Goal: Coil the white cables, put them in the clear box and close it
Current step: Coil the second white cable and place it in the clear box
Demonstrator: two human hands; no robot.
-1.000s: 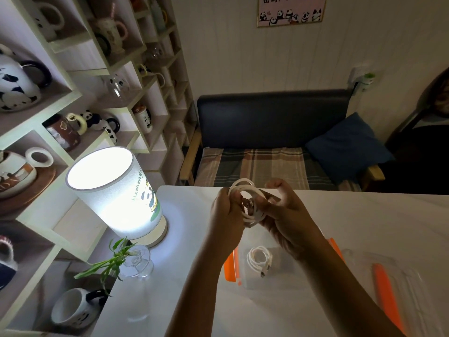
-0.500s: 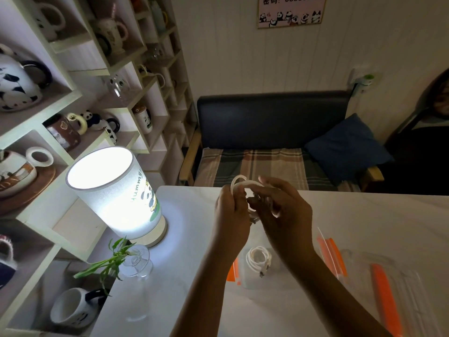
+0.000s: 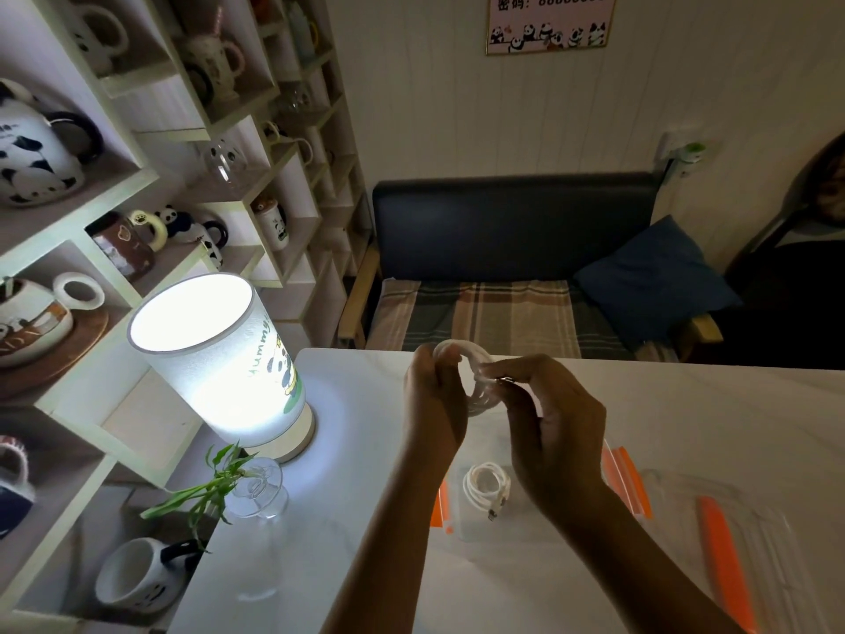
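Coiled cable (image 3: 475,377) between both hands (image 3: 494,404)

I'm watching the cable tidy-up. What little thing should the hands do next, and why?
Probably tuck the loose plug end into the coil held by the left hand and right hand, so it stays wound. Then it can join the coiled cable already in the clear box.

Both forearms are bare (no sleeves, rings or watch show).
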